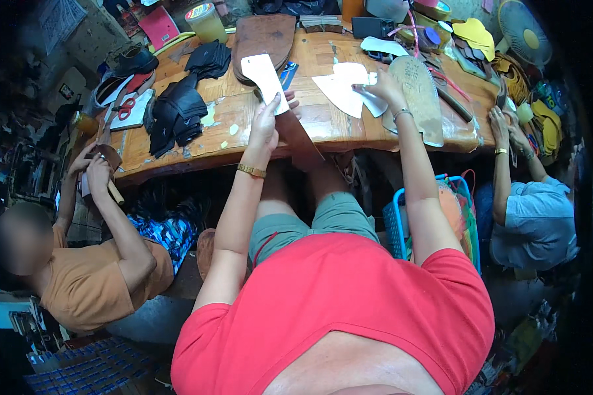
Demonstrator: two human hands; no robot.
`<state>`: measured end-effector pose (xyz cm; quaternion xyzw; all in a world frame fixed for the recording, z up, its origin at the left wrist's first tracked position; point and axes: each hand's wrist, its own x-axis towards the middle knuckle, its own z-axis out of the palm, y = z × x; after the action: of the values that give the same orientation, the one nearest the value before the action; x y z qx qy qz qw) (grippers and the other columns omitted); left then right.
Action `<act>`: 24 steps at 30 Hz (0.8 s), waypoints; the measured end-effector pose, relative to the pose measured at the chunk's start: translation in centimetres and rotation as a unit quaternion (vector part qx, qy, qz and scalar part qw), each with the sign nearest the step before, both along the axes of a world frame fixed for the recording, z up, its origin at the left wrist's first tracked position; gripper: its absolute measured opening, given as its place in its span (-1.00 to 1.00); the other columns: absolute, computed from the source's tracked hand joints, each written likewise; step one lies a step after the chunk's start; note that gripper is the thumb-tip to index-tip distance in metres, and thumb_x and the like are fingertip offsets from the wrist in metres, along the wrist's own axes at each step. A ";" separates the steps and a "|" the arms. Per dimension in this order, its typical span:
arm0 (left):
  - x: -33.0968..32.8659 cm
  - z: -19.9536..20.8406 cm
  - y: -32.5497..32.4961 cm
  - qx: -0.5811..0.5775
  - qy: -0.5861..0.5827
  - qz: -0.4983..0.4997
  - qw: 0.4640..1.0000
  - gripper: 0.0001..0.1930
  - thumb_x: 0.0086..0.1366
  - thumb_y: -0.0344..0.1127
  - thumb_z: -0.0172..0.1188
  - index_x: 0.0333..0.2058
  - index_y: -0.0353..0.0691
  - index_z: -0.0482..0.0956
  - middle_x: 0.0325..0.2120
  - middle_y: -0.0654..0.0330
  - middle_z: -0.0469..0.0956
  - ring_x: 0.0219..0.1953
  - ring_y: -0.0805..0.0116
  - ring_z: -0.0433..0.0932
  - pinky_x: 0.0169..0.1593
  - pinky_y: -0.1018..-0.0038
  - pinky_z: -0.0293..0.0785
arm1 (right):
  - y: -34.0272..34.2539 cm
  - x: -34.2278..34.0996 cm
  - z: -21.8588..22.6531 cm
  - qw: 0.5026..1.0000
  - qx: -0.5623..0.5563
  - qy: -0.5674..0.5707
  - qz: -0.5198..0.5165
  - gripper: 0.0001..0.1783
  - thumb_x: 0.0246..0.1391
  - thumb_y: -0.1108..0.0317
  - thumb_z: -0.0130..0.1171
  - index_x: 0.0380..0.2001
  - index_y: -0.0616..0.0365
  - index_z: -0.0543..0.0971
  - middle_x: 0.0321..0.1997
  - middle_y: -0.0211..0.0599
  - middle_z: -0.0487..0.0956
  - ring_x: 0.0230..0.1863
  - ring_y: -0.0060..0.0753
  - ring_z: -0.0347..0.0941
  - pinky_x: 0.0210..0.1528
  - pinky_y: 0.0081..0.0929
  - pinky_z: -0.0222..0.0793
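Note:
My left hand [267, 124] is closed around the lower end of a white cut-out pattern piece [262, 74], which looks like card or paper. From the same hand a long brown piece, apparently leather [298, 139], slants down past the table's front edge. Over to the right, my right hand [383, 91] grips white cut pieces [342, 89] that lie spread on the wooden table, its fingers pressed on their right side. Beneath my right wrist rests a tan rounded board [416, 99] with faint writing.
Black pieces [176, 118] lie left, near red scissors [126, 108]. A brown rounded board [265, 39] sits at the back, and a hammer-like tool [456, 105] to the right. A blue basket [394, 220] stands beside my legs. Co-workers sit at left [105, 276] and right [534, 220].

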<state>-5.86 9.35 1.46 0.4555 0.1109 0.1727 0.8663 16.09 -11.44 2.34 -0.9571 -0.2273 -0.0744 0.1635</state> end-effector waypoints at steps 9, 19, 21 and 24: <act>5.0 -2.8 -3.7 0.008 -0.031 -0.037 0.999 -0.66 0.39 -0.23 -0.10 -0.10 -0.37 0.53 -0.09 0.12 0.51 -0.06 0.34 0.43 0.00 0.42 0.37 | 3.8 -3.1 -3.9 0.994 0.077 -0.061 0.049 -0.16 -0.08 -0.12 0.17 0.14 0.27 0.29 0.07 0.06 0.39 0.20 0.05 0.19 0.24 0.01 -0.04; 7.3 -2.2 -4.4 -0.041 0.019 -0.039 0.998 -0.67 0.38 -0.24 -0.09 -0.11 -0.35 0.53 -0.15 0.12 0.51 -0.12 0.34 0.46 -0.04 0.40 0.41 | 5.7 -1.0 -4.5 0.830 0.502 0.216 0.108 -0.50 -0.09 0.59 0.07 0.02 0.17 0.48 -0.05 -0.09 0.49 0.02 -0.25 0.38 0.00 -0.41 0.35; 7.4 -2.1 -4.5 -0.043 0.017 -0.048 0.998 -0.68 0.38 -0.24 -0.09 -0.11 -0.35 0.52 -0.18 0.13 0.51 -0.16 0.34 0.48 -0.08 0.40 0.43 | 5.3 -1.8 -3.3 0.820 0.504 0.255 0.095 -0.43 -0.20 0.65 0.16 0.02 0.24 0.45 -0.11 -0.09 0.51 -0.08 -0.28 0.44 -0.07 -0.44 0.38; 7.5 -1.7 -4.8 -0.061 0.017 -0.068 0.996 -0.68 0.38 -0.24 -0.09 -0.11 -0.35 0.52 -0.24 0.14 0.53 -0.22 0.35 0.50 -0.13 0.41 0.45 | 4.8 -1.7 -2.5 0.818 0.491 0.285 0.090 -0.33 -0.31 0.69 0.24 0.03 0.27 0.43 -0.14 -0.10 0.51 -0.15 -0.30 0.48 -0.13 -0.47 0.41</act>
<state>1.65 4.55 -0.28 0.4109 0.1043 0.0983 0.9003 14.38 -6.67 -0.17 -0.7037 -0.1886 0.1149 0.6753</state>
